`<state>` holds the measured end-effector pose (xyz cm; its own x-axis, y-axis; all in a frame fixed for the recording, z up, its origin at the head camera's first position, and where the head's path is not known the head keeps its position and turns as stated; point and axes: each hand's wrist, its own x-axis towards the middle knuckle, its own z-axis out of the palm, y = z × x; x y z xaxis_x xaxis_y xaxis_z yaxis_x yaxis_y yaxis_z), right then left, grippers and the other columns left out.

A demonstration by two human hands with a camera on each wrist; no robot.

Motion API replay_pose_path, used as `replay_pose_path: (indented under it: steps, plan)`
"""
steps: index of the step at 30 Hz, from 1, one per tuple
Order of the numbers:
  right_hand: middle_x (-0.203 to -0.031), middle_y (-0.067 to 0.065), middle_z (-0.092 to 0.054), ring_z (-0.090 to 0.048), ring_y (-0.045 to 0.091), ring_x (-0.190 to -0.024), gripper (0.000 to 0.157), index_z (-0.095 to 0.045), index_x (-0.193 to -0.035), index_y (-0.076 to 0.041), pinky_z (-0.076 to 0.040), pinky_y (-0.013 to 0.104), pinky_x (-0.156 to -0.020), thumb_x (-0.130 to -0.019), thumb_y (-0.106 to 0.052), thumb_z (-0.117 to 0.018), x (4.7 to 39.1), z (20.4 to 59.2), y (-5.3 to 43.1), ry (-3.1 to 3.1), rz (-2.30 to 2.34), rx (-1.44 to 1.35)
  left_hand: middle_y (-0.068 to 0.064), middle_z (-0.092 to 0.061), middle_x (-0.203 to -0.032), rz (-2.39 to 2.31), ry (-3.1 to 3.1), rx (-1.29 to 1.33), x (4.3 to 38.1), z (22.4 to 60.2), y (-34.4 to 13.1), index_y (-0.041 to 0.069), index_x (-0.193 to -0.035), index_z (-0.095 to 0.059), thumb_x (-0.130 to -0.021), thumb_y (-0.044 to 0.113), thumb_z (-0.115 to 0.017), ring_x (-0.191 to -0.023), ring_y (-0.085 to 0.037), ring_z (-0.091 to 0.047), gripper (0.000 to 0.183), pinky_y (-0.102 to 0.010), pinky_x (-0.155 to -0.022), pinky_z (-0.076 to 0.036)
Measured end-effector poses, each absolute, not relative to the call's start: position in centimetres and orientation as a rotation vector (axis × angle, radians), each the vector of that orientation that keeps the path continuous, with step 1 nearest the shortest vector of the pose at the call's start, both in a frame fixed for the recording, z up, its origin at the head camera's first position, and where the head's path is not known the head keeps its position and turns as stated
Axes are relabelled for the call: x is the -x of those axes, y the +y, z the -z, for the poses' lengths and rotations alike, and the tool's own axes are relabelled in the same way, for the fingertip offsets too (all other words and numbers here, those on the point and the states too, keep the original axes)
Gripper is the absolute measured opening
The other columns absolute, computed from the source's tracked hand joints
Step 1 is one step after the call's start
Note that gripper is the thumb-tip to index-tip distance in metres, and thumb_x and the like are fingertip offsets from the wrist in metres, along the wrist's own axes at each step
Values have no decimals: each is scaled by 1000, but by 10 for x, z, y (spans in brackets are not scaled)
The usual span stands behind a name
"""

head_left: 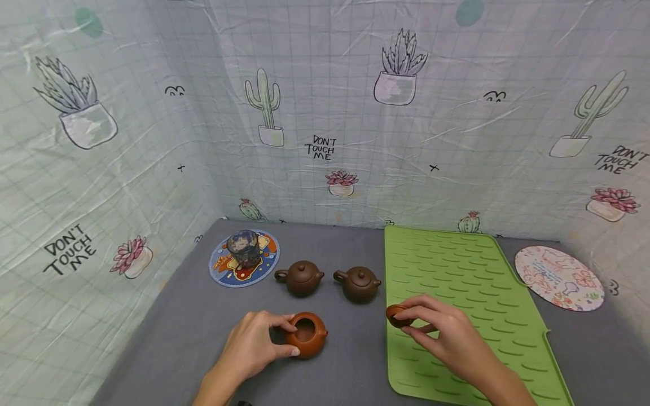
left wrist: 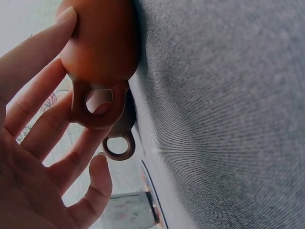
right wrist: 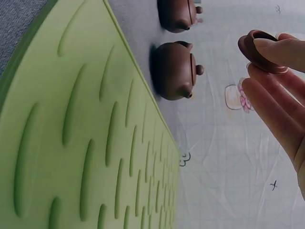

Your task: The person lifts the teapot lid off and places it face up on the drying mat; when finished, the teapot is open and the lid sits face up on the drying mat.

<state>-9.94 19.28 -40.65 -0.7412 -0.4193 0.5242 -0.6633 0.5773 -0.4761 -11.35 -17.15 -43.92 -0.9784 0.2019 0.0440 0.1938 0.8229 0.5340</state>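
An orange-brown clay teapot (head_left: 318,345), its round mouth uncovered, stands on the grey cloth. My left hand (head_left: 252,345) grips it from the handle side, thumb and fingers at the rim and body; in the left wrist view its loop handle (left wrist: 98,120) hangs between the fingers. My right hand (head_left: 447,332) pinches a small teapot lid (head_left: 395,316) above the left edge of the green mat, with the hollow side showing. That lid (right wrist: 248,47) is seen tilted between thumb and fingertips in the right wrist view.
Two dark brown lidded teapots, one (head_left: 303,280) left and one (head_left: 360,286) right, stand behind. A glass (head_left: 244,248) sits on a blue patterned round mat (head_left: 219,270) at the back left. The ridged green mat (head_left: 447,254) and a pink-patterned round mat (head_left: 558,277) lie to the right.
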Motion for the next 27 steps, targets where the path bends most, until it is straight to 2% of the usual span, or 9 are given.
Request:
replay_pose_path:
  steps: [8, 14, 20, 27]
  plan:
    - [-106, -6, -72, -72, 3, -86, 46, -75, -101, -25, -52, 7, -65, -70, 7, -86, 98, 413, 198, -2460, -910, -918, 24, -76, -114, -856, 2996, -332, 114, 438, -171, 37, -88, -81, -63, 39, -96, -102, -11, -72, 29, -29, -77, -56]
    - [-105, -10, -72, -70, 1, -85, 42, -75, -99, -30, -46, 8, -60, -73, 1, -87, 97, 418, 203, -2501, -892, -933, 23, -76, -114, -859, 2988, -335, 114, 438, -172, 36, -89, -81, -63, 39, -96, -103, -12, -72, 29, -29, -76, -56]
    - [-107, -9, -72, -71, 4, -91, 42, -74, -101, -32, -51, 10, -61, -77, -1, -85, 95, 424, 210, -2575, -898, -958, 22, -76, -114, -855, 2981, -336, 114, 437, -172, 36, -89, -81, -64, 39, -96, -103, -13, -72, 29, -30, -77, -57]
    - [-108, -12, -71, -69, -1, -94, 42, -73, -102, -33, -54, 15, -61, -79, 1, -82, 94, 429, 215, -2671, -994, -934, 23, -76, -114, -851, 2982, -338, 113, 436, -172, 37, -88, -81, -63, 40, -96, -101, -12, -71, 29, -29, -76, -56]
